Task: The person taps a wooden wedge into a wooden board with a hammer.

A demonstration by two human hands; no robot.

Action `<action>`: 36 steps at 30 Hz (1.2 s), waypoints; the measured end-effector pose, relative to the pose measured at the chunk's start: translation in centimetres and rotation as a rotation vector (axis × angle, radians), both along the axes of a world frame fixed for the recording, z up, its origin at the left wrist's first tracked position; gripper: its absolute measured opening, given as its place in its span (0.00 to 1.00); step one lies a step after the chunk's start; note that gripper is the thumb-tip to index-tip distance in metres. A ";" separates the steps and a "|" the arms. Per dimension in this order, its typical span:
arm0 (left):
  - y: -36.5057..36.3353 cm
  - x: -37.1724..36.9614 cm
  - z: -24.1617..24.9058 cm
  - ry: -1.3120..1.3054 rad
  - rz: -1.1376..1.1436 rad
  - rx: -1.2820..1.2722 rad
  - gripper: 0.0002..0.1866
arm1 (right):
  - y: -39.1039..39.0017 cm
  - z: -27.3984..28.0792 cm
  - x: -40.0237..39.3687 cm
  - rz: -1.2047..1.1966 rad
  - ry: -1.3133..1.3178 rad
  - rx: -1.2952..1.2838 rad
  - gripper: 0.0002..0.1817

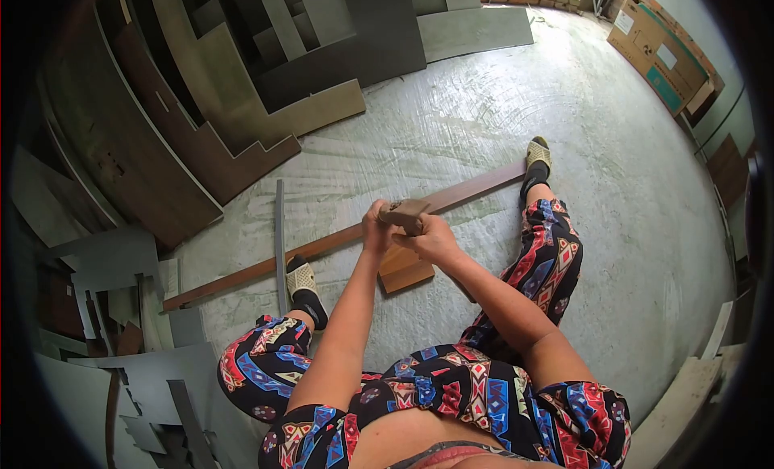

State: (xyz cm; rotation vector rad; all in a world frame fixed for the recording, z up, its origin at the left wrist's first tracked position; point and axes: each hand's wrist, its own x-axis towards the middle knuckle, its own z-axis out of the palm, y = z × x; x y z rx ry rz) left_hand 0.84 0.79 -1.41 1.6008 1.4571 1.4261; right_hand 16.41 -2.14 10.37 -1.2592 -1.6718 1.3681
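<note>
Both hands raised over the mid floor (629, 251), between the spread legs. Right hand (435, 241) closed round a worn, brown-grey, hammer-like tool (405, 212), just beneath its head; left hand (375, 229) curled up against the head's left end, blurred; cannot tell whether it grips.

Key relation: tool head sits level between the two hands, its axis roughly crosswise, one end to each hand. Short orange-brown wooden block (403, 269) lies on the floor just nearer the body, under the gap between the hands; gap in height cannot be judged.

Long, thin, brown wooden strip (326, 243) runs slantwise behind the hands, from the floor's left edge by the stacked dark panels (129, 138) up toward the far right, its end close by the right beige shoe (539, 154). Left hand overlaps its line; so nearer, in view, than the right. Narrow grey strip (280, 235) lies near the left beige shoe (301, 277), pointing at the floor's far edge.
</note>
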 end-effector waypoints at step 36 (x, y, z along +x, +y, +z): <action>0.0 -1.3 2.3 -0.309 0.104 -0.112 0.09 | 0.3 2.5 1.7 -0.097 0.233 -0.232 0.11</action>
